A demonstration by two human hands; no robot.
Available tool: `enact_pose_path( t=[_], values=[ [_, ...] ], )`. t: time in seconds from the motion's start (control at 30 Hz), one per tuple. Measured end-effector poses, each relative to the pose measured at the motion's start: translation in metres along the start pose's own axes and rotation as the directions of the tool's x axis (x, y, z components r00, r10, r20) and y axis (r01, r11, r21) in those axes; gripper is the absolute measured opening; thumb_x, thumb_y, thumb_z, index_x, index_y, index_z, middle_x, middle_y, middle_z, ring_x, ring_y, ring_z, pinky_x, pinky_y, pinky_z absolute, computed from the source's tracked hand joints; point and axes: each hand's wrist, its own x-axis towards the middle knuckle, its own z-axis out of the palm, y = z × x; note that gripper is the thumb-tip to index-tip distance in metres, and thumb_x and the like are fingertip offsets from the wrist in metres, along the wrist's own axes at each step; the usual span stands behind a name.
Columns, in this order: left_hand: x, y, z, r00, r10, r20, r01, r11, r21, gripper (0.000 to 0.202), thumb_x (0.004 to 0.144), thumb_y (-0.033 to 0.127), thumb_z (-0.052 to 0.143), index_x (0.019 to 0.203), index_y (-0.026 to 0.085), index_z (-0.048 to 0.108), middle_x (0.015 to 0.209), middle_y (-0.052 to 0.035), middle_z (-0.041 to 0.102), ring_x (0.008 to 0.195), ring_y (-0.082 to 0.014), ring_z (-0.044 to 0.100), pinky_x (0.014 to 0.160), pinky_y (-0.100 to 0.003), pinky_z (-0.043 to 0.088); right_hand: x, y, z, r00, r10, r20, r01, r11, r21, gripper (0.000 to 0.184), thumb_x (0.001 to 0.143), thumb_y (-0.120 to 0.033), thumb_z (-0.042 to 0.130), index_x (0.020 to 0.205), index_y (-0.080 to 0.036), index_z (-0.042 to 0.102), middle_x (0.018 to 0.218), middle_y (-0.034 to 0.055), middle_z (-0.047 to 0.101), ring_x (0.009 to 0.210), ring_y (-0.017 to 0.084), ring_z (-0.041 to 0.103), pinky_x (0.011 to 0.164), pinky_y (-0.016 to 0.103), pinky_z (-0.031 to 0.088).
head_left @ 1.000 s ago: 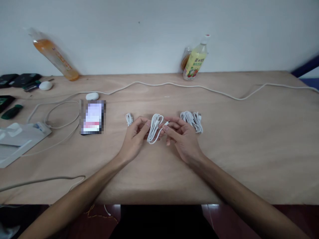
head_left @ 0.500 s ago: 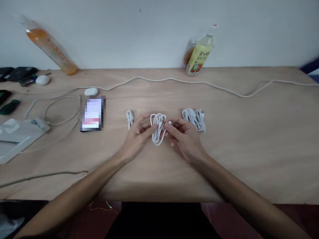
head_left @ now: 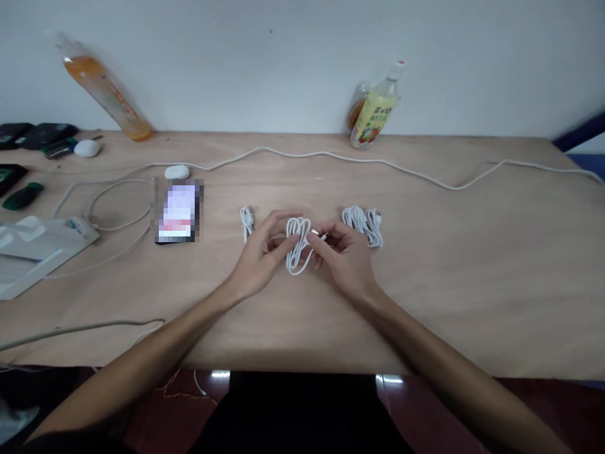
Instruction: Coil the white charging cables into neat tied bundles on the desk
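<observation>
A coiled white cable [head_left: 297,249] sits between my two hands over the middle of the wooden table [head_left: 472,265]. My left hand [head_left: 259,258] pinches the coil from the left with thumb and fingers. My right hand [head_left: 343,258] grips the cable's plug end near the coil's right side, fingers curled. A small coiled white cable [head_left: 246,221] lies just left of my left hand. A larger white cable bundle [head_left: 363,224] lies just behind my right hand.
A phone [head_left: 177,211] lies left of centre, with a white earbud case [head_left: 176,171] behind it. A long white cord [head_left: 378,162] runs across the back. Two drink bottles [head_left: 373,113] [head_left: 106,91] lean on the wall. Dark gadgets [head_left: 21,189] and a plastic pouch [head_left: 33,246] fill the left edge.
My hands have drawn closer around the coil, fingers curling tighter on it. The view has shifted slightly; the other cables stay where they were.
</observation>
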Motion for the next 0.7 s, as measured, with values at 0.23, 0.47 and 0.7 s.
enact_pose_path(
  t=[0.23, 0.47, 0.7],
  values=[
    [0.0052, -0.0010, -0.0018, 0.990, -0.122, -0.071, 0.102, 0.965, -0.241, 0.041, 0.100, 0.039, 0.073, 0.139, 0.026, 0.068, 0.107, -0.0049, 0.079, 0.084, -0.0198, 0.077, 0.073, -0.031, 0.063, 0.0001, -0.0018, 0.0006, 0.997, -0.068, -0.024, 0.069, 0.997, 0.023, 0.027, 0.084, -0.048, 0.086, 0.084, -0.026, 0.070, 0.073, -0.0025, 0.068, 0.053, 0.011, 0.055, 0.044, 0.027, 0.047],
    [0.0058, -0.0067, -0.0047, 0.981, -0.192, 0.019, 0.190, 0.943, -0.273, 0.032, 0.100, 0.038, 0.075, 0.125, 0.017, 0.078, 0.110, -0.0108, 0.083, 0.091, -0.0231, 0.080, 0.082, -0.036, 0.066, 0.0004, -0.0029, -0.0002, 0.999, -0.026, -0.041, 0.029, 0.998, 0.053, 0.030, 0.081, -0.048, 0.089, 0.079, -0.024, 0.071, 0.065, -0.0022, 0.069, 0.047, 0.011, 0.053, 0.040, 0.026, 0.042],
    [0.0038, -0.0028, -0.0057, 0.940, -0.232, 0.249, 0.282, 0.941, -0.189, 0.039, 0.098, 0.040, 0.079, 0.133, 0.021, 0.078, 0.119, -0.0121, 0.084, 0.098, -0.0259, 0.081, 0.073, -0.033, 0.067, 0.0025, -0.0011, -0.0033, 0.998, -0.001, -0.069, 0.006, 0.997, 0.071, 0.039, 0.079, -0.057, 0.091, 0.077, -0.023, 0.073, 0.065, -0.0014, 0.068, 0.049, 0.012, 0.056, 0.040, 0.025, 0.044]
  ],
)
